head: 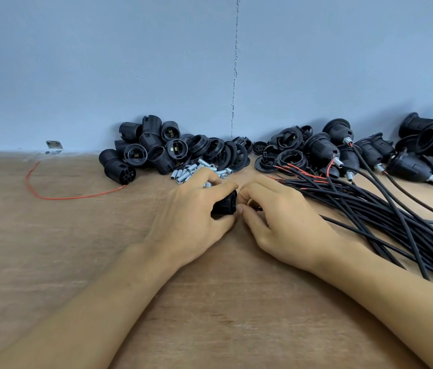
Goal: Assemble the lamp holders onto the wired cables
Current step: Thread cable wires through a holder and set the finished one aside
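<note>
My left hand (191, 209) grips a black lamp holder (224, 206) at the middle of the wooden table (223, 302). My right hand (282, 222) sits right beside it, fingers curled and pinching at the holder's end, where a dark cable end (257, 209) peeks out; the exact contact is hidden by the fingers. A bundle of black cables (385, 222) with red wire tips runs from the right hand toward the lower right.
A pile of black holder bodies (143, 147) and rings (226, 150) lies along the blue wall. Small metal threaded tubes (191, 171) are scattered behind my left hand. Assembled holders on cables (369, 153) lie at the right. A loose red wire (58, 193) lies at the left.
</note>
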A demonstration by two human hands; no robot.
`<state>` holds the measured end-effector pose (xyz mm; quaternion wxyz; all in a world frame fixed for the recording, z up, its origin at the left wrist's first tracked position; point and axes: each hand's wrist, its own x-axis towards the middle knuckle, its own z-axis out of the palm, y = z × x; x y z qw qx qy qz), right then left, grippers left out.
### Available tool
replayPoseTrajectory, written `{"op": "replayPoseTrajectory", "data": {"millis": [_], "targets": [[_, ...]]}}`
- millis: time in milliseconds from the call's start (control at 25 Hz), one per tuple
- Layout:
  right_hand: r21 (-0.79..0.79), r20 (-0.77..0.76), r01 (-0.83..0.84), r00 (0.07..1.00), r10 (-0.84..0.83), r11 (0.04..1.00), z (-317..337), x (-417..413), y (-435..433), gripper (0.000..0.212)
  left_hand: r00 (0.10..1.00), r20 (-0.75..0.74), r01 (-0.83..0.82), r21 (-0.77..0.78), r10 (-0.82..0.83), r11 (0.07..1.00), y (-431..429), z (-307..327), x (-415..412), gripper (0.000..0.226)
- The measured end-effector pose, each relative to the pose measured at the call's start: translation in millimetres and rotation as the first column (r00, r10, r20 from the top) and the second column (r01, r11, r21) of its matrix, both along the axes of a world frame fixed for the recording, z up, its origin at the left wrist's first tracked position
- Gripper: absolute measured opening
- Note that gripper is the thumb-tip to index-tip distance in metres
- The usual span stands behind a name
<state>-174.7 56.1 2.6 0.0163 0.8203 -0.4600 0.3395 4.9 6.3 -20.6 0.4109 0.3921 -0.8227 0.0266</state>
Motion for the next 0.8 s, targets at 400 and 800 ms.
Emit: {"op": "replayPoseTrajectory", "data": {"millis": [400,800], "targets": [[0.018,0.066,0.017,0.998,-0.019,1.000,0.4,-1.1,-1.7,0.006,1.000,0.008,-0.015,-0.002,0.016,1.000,3.9,2.3,-0.9,0.032],[0.054,0.031,0.045,0.998,-0.047,0.997,0.8,-0.5,-2.0,0.007,0.998,-0.052,0.034,0.054,-0.031,0.998,3.1,-0.6,-2.6,0.035]]}}
